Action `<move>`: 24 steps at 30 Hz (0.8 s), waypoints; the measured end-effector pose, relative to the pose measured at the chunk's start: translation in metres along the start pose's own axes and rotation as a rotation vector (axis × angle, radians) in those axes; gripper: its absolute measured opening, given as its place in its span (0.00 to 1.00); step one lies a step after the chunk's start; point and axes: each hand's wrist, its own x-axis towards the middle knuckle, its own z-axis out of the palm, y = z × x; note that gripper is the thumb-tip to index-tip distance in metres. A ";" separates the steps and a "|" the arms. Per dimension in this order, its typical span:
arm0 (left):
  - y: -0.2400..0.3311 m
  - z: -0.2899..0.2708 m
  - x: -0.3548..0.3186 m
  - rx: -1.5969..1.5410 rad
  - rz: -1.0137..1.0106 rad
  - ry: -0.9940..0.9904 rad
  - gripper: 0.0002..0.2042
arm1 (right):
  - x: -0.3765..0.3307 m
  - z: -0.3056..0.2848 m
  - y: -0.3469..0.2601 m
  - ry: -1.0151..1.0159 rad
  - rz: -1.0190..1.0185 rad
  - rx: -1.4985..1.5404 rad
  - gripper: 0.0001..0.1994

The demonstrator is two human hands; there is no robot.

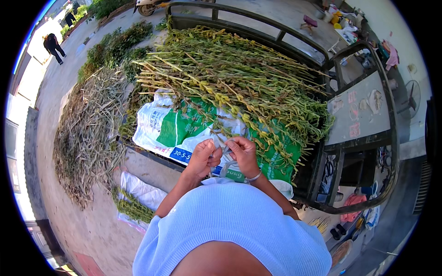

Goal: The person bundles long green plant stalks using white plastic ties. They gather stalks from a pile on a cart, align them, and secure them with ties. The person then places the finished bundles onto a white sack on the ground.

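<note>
In front of my chest, my left hand (pixel 201 158) and my right hand (pixel 244 157) are close together with fingers pinched. Between them runs a thin grey strip (pixel 224 169), perhaps a cloth tie, gripped by both hands; its ends are partly hidden by my fingers. A bracelet sits on my right wrist. Just beyond my hands, white and green woven sacks (pixel 186 125) lie flat in the bed of a cart. On and behind them is a thick heap of cut stalks with green and yellow pods (pixel 230 76).
The cart's dark metal rail (pixel 304 42) runs along the far side and right end. Dry stalks (pixel 87 133) and leafy plants (pixel 115 48) cover ground to the left. A white sack (pixel 142 189) with green stalks lies near left. A person (pixel 54 46) stands far left.
</note>
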 end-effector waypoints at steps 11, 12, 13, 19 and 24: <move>-0.002 0.016 -0.010 0.432 0.163 0.089 0.06 | 0.007 -0.005 -0.015 -0.310 -0.526 -0.347 0.07; -0.004 0.016 -0.009 0.471 0.202 0.075 0.05 | 0.007 -0.005 -0.017 -0.338 -0.523 -0.376 0.07; -0.007 0.015 -0.009 0.509 0.242 0.062 0.05 | 0.009 -0.005 -0.013 -0.331 -0.506 -0.333 0.07; -0.006 0.004 -0.013 0.307 0.158 0.085 0.04 | 0.002 -0.004 -0.015 -0.239 -0.160 -0.193 0.06; -0.005 0.007 -0.012 0.364 0.167 0.101 0.04 | 0.003 -0.009 -0.007 -0.224 -0.402 -0.444 0.04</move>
